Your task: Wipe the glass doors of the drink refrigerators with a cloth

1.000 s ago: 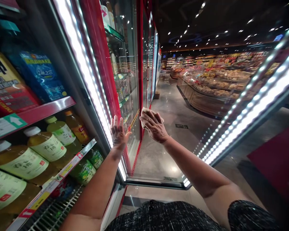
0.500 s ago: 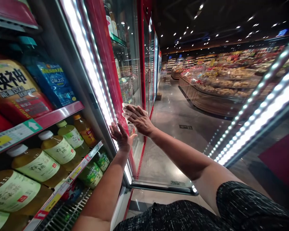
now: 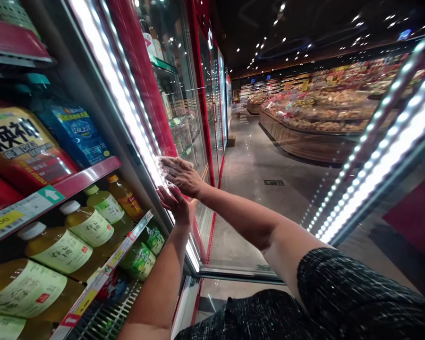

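My right hand [image 3: 182, 178] lies stretched out over a pale cloth [image 3: 186, 163], pressing it against the glass door [image 3: 241, 236] close to its bright light strip [image 3: 115, 87]. Only the cloth's edges show around the fingers. Just below, my left hand [image 3: 177, 204] rests at the door's lit edge with its fingers apart, holding nothing. The two hands overlap slightly from this viewpoint, so part of the left hand's contact is hidden.
Shelves on the left hold several bottled drinks [image 3: 65, 250] and a blue drink bottle [image 3: 78, 127] above price rails [image 3: 88, 182]. Red-framed coolers [image 3: 201, 89] line the aisle. A wood-sided display counter [image 3: 304, 139] stands on the right, across the tiled floor [image 3: 241, 179].
My right hand has slid left with the cloth, from the red-backed part of the glass onto the light strip. My left hand stays near the same spot on the door edge.
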A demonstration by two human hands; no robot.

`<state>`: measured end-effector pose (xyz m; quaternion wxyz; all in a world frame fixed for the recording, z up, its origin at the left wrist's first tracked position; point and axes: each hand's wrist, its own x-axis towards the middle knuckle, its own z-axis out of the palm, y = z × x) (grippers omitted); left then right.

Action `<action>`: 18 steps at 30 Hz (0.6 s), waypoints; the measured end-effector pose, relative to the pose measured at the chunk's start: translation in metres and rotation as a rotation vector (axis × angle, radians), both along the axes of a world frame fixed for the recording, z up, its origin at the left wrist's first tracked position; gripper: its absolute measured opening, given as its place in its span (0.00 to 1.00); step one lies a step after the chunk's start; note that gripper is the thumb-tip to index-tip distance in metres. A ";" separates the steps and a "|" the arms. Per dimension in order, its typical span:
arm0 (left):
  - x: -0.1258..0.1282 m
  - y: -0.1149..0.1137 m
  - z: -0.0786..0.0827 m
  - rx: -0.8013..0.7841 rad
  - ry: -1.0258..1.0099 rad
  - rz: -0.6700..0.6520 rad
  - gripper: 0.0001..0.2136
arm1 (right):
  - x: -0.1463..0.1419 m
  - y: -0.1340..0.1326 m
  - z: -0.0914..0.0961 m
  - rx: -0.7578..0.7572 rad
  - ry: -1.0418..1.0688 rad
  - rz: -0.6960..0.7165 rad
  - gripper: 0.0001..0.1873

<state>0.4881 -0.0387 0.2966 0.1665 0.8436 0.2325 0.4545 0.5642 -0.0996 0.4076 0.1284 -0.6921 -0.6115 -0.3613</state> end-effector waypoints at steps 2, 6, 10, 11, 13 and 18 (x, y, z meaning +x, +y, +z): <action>-0.002 0.000 0.000 -0.006 -0.014 -0.013 0.42 | 0.000 -0.004 -0.012 -0.086 -0.017 0.030 0.20; -0.005 0.001 0.004 0.066 -0.011 -0.031 0.47 | 0.008 -0.046 -0.035 -0.085 -0.063 0.032 0.20; -0.004 0.006 0.016 0.195 0.078 -0.084 0.56 | 0.013 -0.107 -0.053 0.205 -0.088 -0.151 0.24; -0.003 0.007 0.019 0.219 0.104 -0.111 0.54 | 0.012 -0.119 -0.060 0.227 -0.090 -0.184 0.25; -0.001 0.009 0.025 0.268 0.164 -0.186 0.51 | 0.008 -0.138 -0.077 0.214 -0.103 -0.194 0.24; -0.001 0.010 0.030 0.346 0.222 -0.299 0.49 | 0.005 -0.165 -0.097 0.130 -0.099 -0.186 0.24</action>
